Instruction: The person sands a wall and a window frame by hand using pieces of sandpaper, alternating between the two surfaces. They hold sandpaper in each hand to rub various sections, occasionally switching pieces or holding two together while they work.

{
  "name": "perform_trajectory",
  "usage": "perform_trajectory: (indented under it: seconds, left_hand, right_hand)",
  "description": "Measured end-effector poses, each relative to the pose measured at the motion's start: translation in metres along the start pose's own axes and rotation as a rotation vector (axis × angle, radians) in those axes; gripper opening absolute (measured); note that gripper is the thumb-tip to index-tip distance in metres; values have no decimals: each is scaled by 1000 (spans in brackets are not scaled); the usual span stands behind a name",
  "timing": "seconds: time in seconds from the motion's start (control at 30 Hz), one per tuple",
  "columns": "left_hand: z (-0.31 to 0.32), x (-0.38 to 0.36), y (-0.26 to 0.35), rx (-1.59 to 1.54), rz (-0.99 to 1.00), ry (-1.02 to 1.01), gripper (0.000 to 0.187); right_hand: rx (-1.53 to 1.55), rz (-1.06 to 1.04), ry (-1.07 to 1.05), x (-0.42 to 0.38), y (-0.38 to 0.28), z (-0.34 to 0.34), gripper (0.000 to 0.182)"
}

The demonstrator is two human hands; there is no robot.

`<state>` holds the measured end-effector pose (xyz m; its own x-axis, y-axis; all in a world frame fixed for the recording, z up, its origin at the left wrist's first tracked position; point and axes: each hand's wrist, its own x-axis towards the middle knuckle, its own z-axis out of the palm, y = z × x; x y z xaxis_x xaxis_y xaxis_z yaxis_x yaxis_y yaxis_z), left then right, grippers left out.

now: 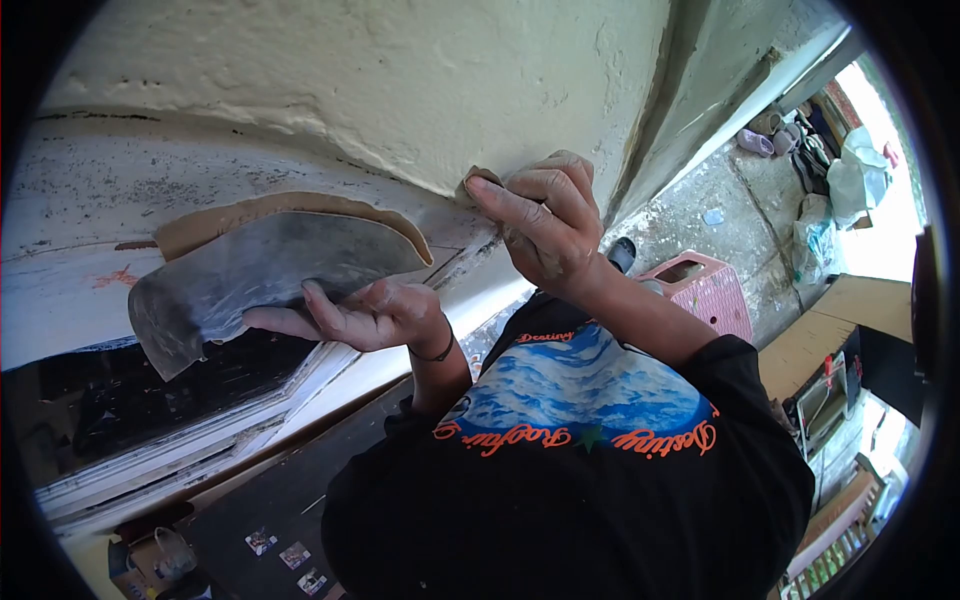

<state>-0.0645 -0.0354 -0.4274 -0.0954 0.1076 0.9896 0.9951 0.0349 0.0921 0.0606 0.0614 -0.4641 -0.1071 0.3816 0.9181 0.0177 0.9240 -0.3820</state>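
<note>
My left hand (pixel 365 315), dusty with white powder, holds a large curled sheet of sandpaper (pixel 260 270) by its lower edge. The sheet's grey face is smeared with white dust, and a brown layer (pixel 290 203) shows along its upper edge. With bent fingers, my right hand (pixel 550 210) pinches a small brown folded piece, seemingly sandpaper (pixel 483 174), against the edge where the cream wall (pixel 400 80) meets the white frame (pixel 180 165). Dust coats the right fingers too. Part of the small piece is hidden behind the fingers.
Below the frame is a dark opening (pixel 150 395). A pink plastic stool (pixel 705 295) stands on the stained floor to the right, near bags (pixel 858 175) and shoes (pixel 757 143). A cardboard box (pixel 840 315) lies lower right, and a dark panel (pixel 270 500) lower left.
</note>
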Motion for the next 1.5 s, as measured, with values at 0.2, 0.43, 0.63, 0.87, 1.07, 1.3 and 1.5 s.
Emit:
perform_trajectory:
  seconds: [0.2, 0.43, 0.63, 0.87, 1.07, 1.3, 1.5]
  left_hand:
    - [1, -1, 1, 14, -11, 12, 40]
    - [0, -2, 0, 21, -5, 29, 41]
    - [-2, -3, 1, 79, -26, 15, 40]
    - [1, -3, 3, 9, -35, 28, 39]
    - [2, -2, 3, 6, -45, 26, 40]
    - [1, -2, 1, 25, -29, 29, 40]
    - [0, -3, 1, 34, -22, 21, 41]
  right_hand:
    - [1, 10, -37, 8, -3, -2, 47]
    - [33, -5, -62, 2, 2, -2, 43]
    - [36, 11, -39, -5, 6, -6, 42]
    - [95, -12, 16, 23, -4, -1, 39]
    - [67, 0, -11, 16, 3, -1, 38]
    - [18, -5, -19, -2, 14, -7, 40]
    - [74, -22, -26, 19, 1, -3, 34]
